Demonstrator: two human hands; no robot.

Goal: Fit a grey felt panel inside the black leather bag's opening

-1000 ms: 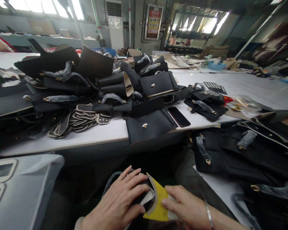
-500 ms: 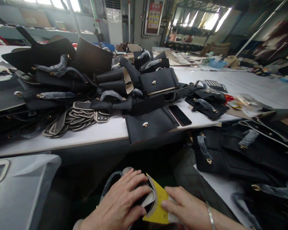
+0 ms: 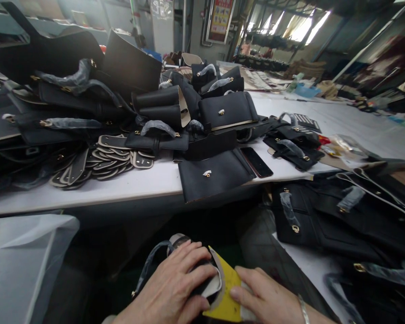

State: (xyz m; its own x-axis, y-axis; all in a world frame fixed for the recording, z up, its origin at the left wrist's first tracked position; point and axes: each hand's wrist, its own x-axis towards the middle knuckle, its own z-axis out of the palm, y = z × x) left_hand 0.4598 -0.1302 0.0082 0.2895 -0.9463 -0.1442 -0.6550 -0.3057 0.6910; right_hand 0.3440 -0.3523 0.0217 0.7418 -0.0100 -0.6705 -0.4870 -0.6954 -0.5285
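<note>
At the bottom centre my left hand [image 3: 173, 285] curls over a dark piece with a pale lining [image 3: 212, 284], its fingers wrapped round the top. A wrapped handle strap [image 3: 147, 265] hangs to the left of that hand. My right hand [image 3: 266, 294], with a bracelet at the wrist, pinches a curved yellow sheet [image 3: 227, 285] between thumb and fingers. The yellow sheet's edge lies against the pale lining, between both hands. The lower part of the dark piece is hidden by my hands and the frame's edge.
A white table [image 3: 121, 191] carries a heap of black bag parts [image 3: 97, 103], stacked oval pieces [image 3: 110, 157], a flat black panel [image 3: 212, 175] and a phone [image 3: 256, 162]. More black bags [image 3: 317, 216] lie at the right. A plastic-covered surface [image 3: 23, 265] stands at the lower left.
The view has tilted and shifted a little, so the table items sit differently in the frame. Both hands keep their holds, and more of the round end beyond my left hand shows.
</note>
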